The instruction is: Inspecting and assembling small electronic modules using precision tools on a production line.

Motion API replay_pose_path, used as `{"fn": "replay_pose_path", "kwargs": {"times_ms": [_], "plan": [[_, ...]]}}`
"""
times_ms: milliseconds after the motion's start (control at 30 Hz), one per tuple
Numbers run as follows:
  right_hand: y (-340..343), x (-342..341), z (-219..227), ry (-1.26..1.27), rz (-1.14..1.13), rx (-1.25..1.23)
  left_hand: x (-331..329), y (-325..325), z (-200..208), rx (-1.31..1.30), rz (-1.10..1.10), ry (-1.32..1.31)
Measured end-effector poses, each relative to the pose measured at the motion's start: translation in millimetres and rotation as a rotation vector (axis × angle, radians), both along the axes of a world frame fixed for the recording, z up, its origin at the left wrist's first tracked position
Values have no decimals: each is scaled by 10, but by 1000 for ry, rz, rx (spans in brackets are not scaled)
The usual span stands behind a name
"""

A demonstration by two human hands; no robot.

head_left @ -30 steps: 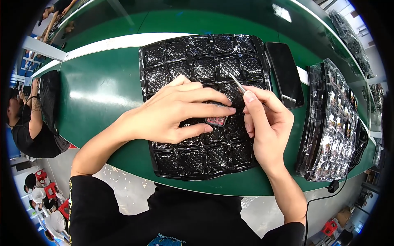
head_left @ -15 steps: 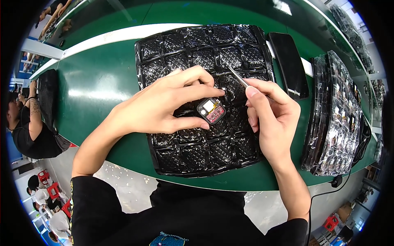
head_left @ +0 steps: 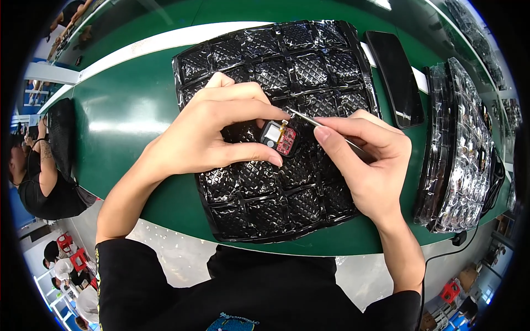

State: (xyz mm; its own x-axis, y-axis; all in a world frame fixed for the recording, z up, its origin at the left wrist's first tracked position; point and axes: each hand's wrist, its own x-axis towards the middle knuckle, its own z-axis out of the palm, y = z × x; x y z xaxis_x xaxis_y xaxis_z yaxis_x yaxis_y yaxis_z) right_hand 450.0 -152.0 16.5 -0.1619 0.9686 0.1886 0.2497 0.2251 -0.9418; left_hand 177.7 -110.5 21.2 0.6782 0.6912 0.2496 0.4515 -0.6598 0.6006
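Left fingers (head_left: 245, 110) grip circuit module (head_left: 279, 138); shirt lettering (head_left: 238, 318) seems blurred.

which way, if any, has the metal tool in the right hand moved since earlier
Yes: judged against the black slab, the metal tool has shifted left and toward the view's lower edge.

Black plastic sheet (head_left: 305, 207) is showing diamond texture in gridded squares, small device (head_left: 279, 138) is pairing red board (head_left: 286, 143) with white block (head_left: 273, 132), tabletop (head_left: 118, 154) is gleaming plain green.
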Motion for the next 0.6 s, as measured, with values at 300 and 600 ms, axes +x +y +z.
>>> {"fn": "replay_pose_path", "kwargs": {"times_ms": [300, 600], "plan": [[-14, -47, -71, -159, 42, 143, 2, 29, 5, -39, 2, 11], [-54, -68, -23, -200, 41, 142, 8, 27, 7, 8, -7, 23]]}}
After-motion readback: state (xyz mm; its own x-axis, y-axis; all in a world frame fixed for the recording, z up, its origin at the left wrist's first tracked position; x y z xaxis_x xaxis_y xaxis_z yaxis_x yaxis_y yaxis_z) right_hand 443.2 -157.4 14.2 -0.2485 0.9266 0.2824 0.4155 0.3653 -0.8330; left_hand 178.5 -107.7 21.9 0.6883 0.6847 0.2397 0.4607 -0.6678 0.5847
